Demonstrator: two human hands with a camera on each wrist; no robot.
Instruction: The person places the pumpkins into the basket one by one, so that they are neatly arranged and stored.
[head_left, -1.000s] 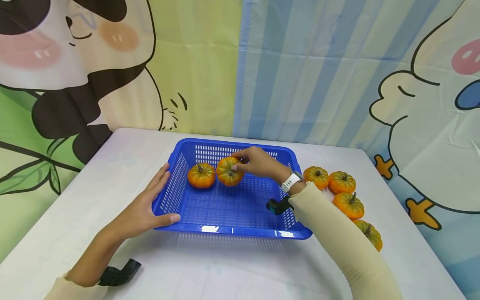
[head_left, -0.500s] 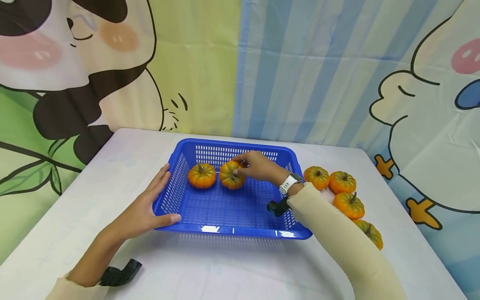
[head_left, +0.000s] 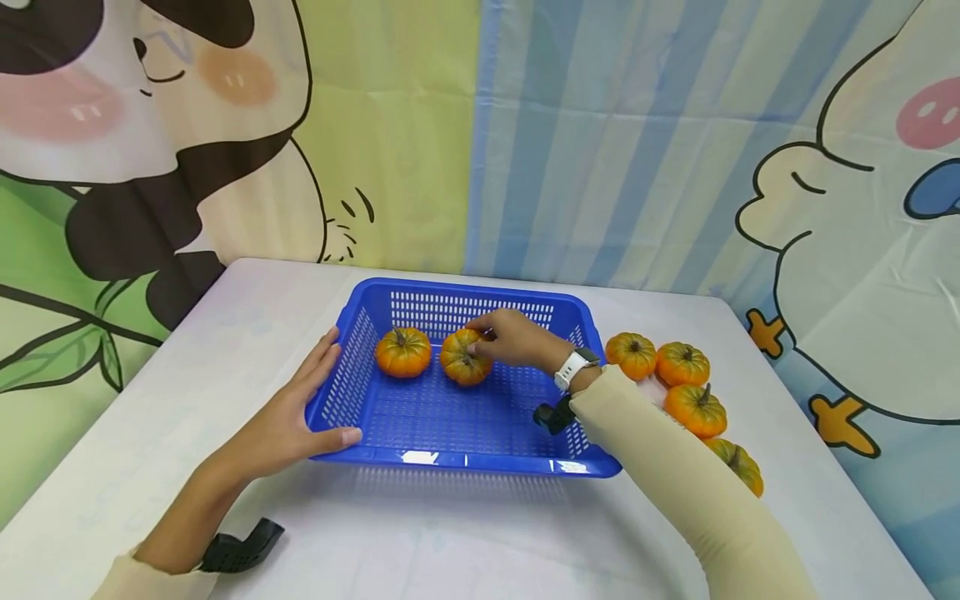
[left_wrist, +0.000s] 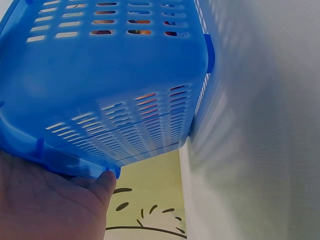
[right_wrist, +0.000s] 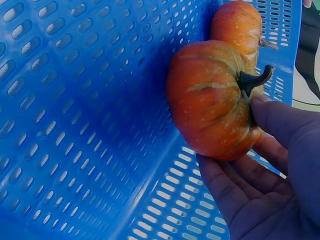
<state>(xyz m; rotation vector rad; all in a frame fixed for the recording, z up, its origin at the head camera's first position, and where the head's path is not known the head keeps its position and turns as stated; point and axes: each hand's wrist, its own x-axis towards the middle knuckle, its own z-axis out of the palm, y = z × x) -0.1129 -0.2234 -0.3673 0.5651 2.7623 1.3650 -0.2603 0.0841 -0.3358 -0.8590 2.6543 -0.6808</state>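
Note:
A blue plastic basket (head_left: 465,457) with slotted walls stands on the white-covered table. My right hand (head_left: 517,340) reaches into it and grips a small orange-green pumpkin (head_left: 463,367), thumb near the stem and fingers at its side. In the right wrist view this pumpkin (right_wrist: 212,100) is low in the basket, by the slotted wall. A second small pumpkin (head_left: 403,353) sits to its left inside the basket. At the basket's left front corner my left hand (head_left: 281,425) rests, fingers straight along the outer left side, thumb over the front rim; the left wrist view shows this hand (left_wrist: 55,200) against the rim.
Right of the basket, several more small pumpkins lie in a loose row: one pumpkin (head_left: 632,356) at the back, another pumpkin (head_left: 696,410) further forward, and one pumpkin (head_left: 738,467) partly behind the right sleeve. A patterned curtain (head_left: 570,150) hangs behind the table.
My right hand has lowered the pumpkin slightly toward the front right, so the gap to the other pumpkin in the basket has widened. The left hand has stayed at the rim.

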